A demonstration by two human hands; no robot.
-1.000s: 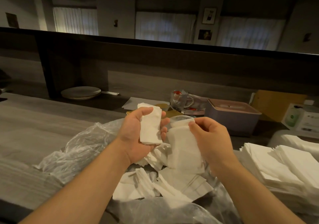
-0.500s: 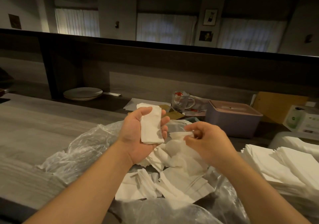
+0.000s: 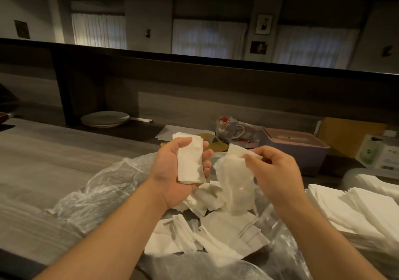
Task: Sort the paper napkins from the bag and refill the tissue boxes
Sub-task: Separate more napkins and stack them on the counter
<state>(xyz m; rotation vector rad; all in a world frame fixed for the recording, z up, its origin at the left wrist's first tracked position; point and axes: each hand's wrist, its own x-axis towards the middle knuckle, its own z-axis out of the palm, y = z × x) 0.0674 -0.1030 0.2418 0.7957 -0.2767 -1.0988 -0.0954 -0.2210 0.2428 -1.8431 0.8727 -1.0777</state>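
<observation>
The left hand (image 3: 172, 171) still grips a folded napkin stack (image 3: 191, 159) with curled fingers. The right hand (image 3: 274, 171) now pinches a thin napkin (image 3: 234, 176), lifted higher than before, above the loose napkins (image 3: 216, 232) in the plastic bag (image 3: 103, 189). The pink tissue box (image 3: 298, 148) sits behind.

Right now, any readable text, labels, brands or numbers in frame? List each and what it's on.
None can be read.
White carton with a green emblem, far right: small print, too blurred to read.
Clear packet with red print behind the napkins: markings blurred, illegible.
Lilac tissue box: no lettering visible.
Framed pictures on the far wall: too small and dim to tell.
Napkins in the left hand and right hand: plain white.
</observation>
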